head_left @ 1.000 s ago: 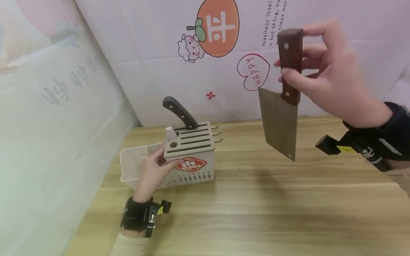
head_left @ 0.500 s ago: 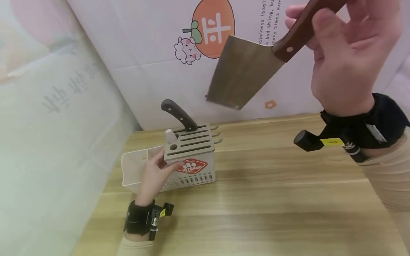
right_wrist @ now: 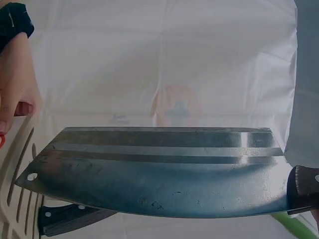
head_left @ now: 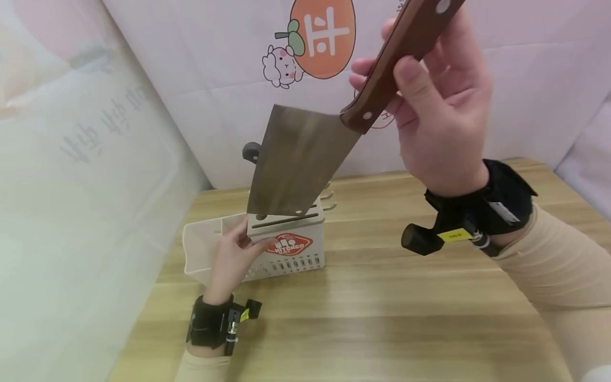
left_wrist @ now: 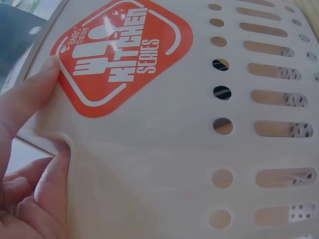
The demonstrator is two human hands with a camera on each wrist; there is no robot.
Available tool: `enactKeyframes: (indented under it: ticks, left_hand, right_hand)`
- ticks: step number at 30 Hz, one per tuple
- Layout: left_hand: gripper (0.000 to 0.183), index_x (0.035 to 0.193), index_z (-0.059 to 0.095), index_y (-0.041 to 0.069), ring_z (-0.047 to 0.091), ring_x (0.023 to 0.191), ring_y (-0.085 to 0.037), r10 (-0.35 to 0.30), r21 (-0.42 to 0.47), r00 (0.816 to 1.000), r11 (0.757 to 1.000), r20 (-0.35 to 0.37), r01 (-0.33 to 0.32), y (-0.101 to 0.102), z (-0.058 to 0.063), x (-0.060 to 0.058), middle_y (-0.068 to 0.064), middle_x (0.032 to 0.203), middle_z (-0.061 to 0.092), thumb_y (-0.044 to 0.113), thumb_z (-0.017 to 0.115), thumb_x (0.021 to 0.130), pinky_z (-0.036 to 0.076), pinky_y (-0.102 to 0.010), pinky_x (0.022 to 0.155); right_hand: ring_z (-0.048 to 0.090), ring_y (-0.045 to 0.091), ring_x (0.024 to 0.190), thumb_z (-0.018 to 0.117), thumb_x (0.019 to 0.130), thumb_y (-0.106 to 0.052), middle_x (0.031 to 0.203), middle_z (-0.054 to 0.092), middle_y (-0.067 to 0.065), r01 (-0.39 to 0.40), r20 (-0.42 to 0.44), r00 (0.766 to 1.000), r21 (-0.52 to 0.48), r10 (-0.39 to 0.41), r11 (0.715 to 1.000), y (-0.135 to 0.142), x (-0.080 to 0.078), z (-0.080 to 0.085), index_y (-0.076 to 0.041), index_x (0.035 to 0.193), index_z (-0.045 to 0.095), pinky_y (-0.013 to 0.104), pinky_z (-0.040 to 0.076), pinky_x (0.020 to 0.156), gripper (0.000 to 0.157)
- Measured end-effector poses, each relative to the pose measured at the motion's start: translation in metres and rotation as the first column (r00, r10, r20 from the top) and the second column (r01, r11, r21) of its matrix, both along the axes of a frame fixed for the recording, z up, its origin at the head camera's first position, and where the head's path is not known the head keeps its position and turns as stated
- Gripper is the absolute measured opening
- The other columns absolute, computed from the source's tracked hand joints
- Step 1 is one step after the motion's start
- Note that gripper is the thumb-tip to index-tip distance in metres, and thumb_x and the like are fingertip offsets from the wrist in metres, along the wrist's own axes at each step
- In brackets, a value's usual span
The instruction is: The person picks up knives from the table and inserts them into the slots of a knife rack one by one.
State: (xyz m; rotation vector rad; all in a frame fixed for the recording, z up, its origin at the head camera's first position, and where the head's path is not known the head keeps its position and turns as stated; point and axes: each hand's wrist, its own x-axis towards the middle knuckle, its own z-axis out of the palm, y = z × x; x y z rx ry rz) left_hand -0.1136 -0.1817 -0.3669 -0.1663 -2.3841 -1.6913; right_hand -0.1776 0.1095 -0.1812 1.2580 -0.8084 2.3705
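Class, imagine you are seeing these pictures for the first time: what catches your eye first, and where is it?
The broad steel cleaver dominates, tilted blade-down over the slotted top of the cream knife block at the table's back left. The right hand grips its brown wooden handle high up, while the left hand holds the block's front corner beside the red label. A black-handled knife already stands in a rear slot.

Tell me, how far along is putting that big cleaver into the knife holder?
Done: a black-handled knife already sits in the knife holder. In hand: the right hand holds the cleaver by its wooden handle, blade end just above the slots, while the left hand grips the holder. Left: the blade is not yet in a slot.
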Motion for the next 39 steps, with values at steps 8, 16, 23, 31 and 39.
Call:
enactKeyframes:
  ticks: [8,16,23,31,39]
  left_hand:
    - [0.065,0.147,0.056,0.009,0.063,0.122,-0.025,0.004,-0.013,1.000,1.000,0.025,-0.004,-0.001,0.004,0.001,-0.012,0.139,0.063,0.005,0.082,0.087,0.054,-0.025,0.098]
    - [0.070,0.149,0.053,0.009,0.064,0.120,-0.026,0.009,0.008,0.998,1.000,0.060,-0.009,0.000,0.002,0.004,-0.012,0.138,0.063,0.006,0.082,0.086,0.056,-0.026,0.097]
    - [0.070,0.149,0.052,0.008,0.063,0.121,-0.027,0.009,0.023,0.997,1.000,0.080,-0.010,0.003,0.001,0.008,-0.013,0.138,0.063,0.006,0.082,0.086,0.055,-0.026,0.097]
    - [0.070,0.149,0.051,0.006,0.061,0.124,-0.028,0.002,0.021,0.997,1.000,0.081,-0.004,0.006,0.002,0.008,-0.014,0.143,0.059,0.005,0.082,0.086,0.054,-0.025,0.099]
    - [0.068,0.149,0.051,0.004,0.061,0.124,-0.033,0.054,0.016,0.995,0.998,0.080,-0.056,-0.004,-0.002,0.014,-0.018,0.142,0.058,0.001,0.080,0.087,0.053,-0.025,0.100]
  right_hand:
    - [0.068,0.044,0.094,0.049,0.096,0.017,0.115,0.057,0.031,0.057,0.001,0.998,0.195,-0.058,0.979,-0.012,-0.006,-0.021,0.007,0.140,0.053,0.053,0.060,0.090,0.045]
    - [0.072,0.029,0.099,0.046,0.100,0.015,0.119,0.058,0.020,0.068,0.039,0.994,0.514,-0.103,0.855,-0.036,-0.012,-0.063,0.001,0.156,0.035,0.052,0.061,0.087,0.059]
    - [0.070,0.037,0.105,0.054,0.099,0.014,0.124,0.058,0.023,0.008,0.114,0.987,0.681,-0.117,0.732,-0.043,-0.003,-0.107,0.002,0.157,0.032,0.046,0.061,0.091,0.063]
    - [0.069,0.038,0.109,0.055,0.100,0.012,0.132,0.057,0.021,0.008,0.121,0.983,0.730,-0.141,0.683,-0.043,0.006,-0.127,0.001,0.157,0.036,0.043,0.061,0.091,0.060]
    - [0.066,0.037,0.116,0.052,0.104,0.007,0.133,0.056,0.026,0.231,-0.171,0.972,0.828,-0.162,0.510,-0.053,0.007,-0.131,0.002,0.158,0.025,0.035,0.060,0.093,0.061]
